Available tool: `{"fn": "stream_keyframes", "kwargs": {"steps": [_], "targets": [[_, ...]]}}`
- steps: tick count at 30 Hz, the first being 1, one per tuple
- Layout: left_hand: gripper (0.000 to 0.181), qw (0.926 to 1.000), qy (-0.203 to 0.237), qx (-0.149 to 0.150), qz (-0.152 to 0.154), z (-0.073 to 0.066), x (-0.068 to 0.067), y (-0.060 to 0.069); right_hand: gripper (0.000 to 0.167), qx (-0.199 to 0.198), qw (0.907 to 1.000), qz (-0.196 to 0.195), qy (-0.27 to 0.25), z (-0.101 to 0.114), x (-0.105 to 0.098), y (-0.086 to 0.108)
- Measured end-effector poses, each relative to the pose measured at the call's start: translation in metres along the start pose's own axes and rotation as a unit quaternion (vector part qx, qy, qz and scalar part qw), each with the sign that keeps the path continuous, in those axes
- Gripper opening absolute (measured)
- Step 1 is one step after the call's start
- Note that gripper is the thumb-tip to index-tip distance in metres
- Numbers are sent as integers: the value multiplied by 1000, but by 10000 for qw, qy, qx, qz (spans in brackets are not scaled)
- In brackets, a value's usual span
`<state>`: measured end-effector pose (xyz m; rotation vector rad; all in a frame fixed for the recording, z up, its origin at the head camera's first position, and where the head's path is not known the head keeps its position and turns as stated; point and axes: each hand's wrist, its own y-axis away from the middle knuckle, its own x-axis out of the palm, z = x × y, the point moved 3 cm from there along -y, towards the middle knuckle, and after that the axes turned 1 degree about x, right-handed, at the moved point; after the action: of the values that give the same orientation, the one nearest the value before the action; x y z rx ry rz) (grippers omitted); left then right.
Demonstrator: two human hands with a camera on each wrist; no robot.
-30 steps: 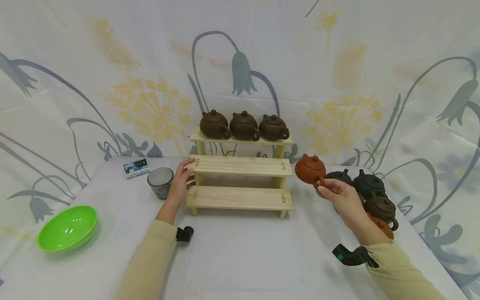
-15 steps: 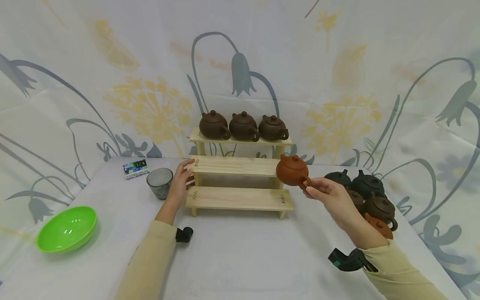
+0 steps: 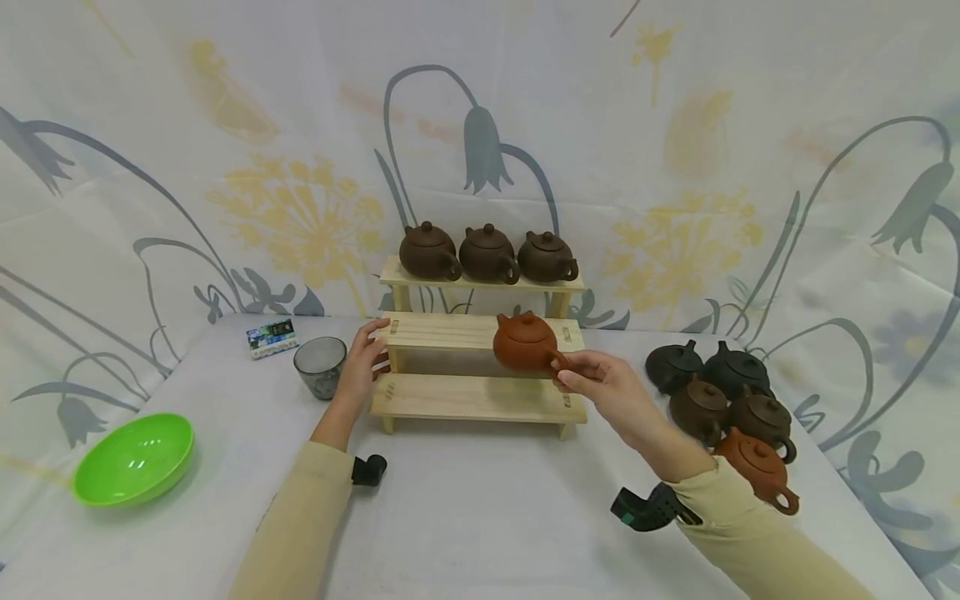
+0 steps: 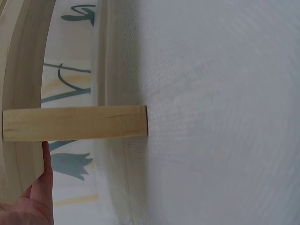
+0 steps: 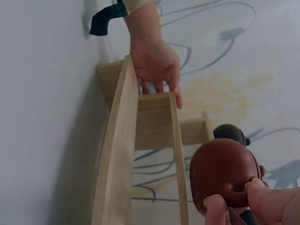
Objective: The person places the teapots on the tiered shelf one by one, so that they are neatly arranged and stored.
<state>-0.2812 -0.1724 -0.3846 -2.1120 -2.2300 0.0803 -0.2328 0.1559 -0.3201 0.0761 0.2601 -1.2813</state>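
My right hand pinches the handle of a reddish-brown clay teapot, lidded and upright, in front of the middle tier of a wooden three-tier stand. The right wrist view shows thumb and finger on that teapot's handle. Whether its base touches the tier is unclear. At the stand's left end, my left hand grips the middle tier, one digit on top and others below; the left wrist view shows part of this hand behind a stand leg. Dark brown teapots line the top tier.
Several teapots cluster at the right: black ones, brown ones and a reddish-brown one. Left of the stand are a grey glass cup, a small patterned box and a green bowl. A patterned cloth hangs behind.
My right hand has carried the reddish-brown teapot leftward, from right of the stand to in front of its middle tier. My left hand stays on the stand.
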Motion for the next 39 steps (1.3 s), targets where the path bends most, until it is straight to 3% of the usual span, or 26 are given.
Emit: {"fn": "stream_keyframes", "kwargs": {"steps": [23,39], "targets": [[41,9999,61,6,85,0,-1,0,26,164,9967,387,-692,8,70,-55],[41,9999,66,1,78,-1,0,0,25,6,9964,242,-812,3,87,-83]]}}
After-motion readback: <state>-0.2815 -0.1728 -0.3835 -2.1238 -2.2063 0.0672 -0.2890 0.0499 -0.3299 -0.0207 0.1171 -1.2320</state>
